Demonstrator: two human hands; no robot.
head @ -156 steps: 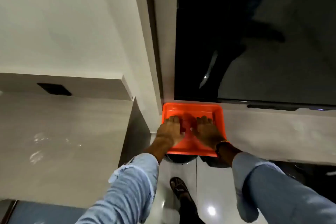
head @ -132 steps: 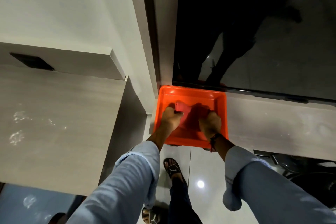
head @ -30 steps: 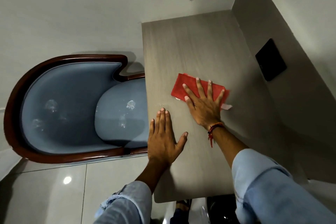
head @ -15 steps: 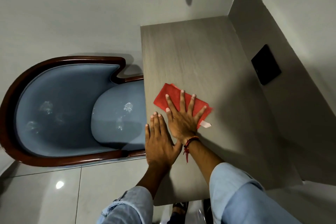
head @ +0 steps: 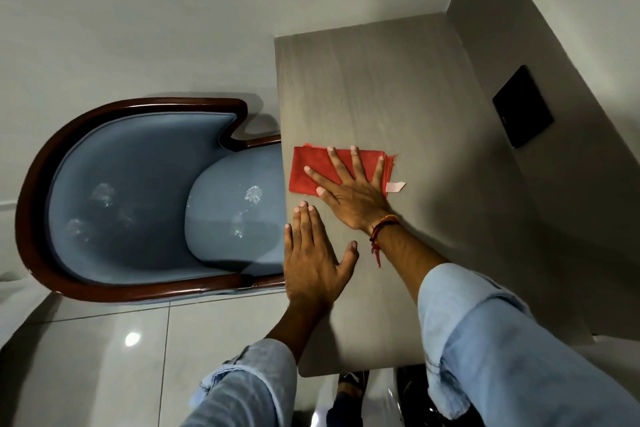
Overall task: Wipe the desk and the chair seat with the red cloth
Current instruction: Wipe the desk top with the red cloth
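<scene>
The red cloth (head: 308, 170) lies folded flat on the grey wood-grain desk (head: 374, 87), close to the desk's left edge. My right hand (head: 349, 194) presses down on it, palm flat and fingers spread; a small white tag sticks out at the cloth's right side. My left hand (head: 311, 263) rests flat on the bare desk just in front of the cloth, holding nothing. Left of the desk, the blue chair seat (head: 228, 218) is partly tucked under the desk edge and shows whitish smudges (head: 252, 194).
The chair has a curved dark wooden frame (head: 45, 163) and a blue padded back with more smudges. A black panel (head: 523, 107) sits in the raised surface along the desk's right side. Glossy floor tiles (head: 104, 357) lie below, a wall behind.
Seconds ago both hands took the cloth from an orange tray. Over the last second my right hand slid the cloth leftward to the desk's chair-side edge. My left hand stayed flat on the desk.
</scene>
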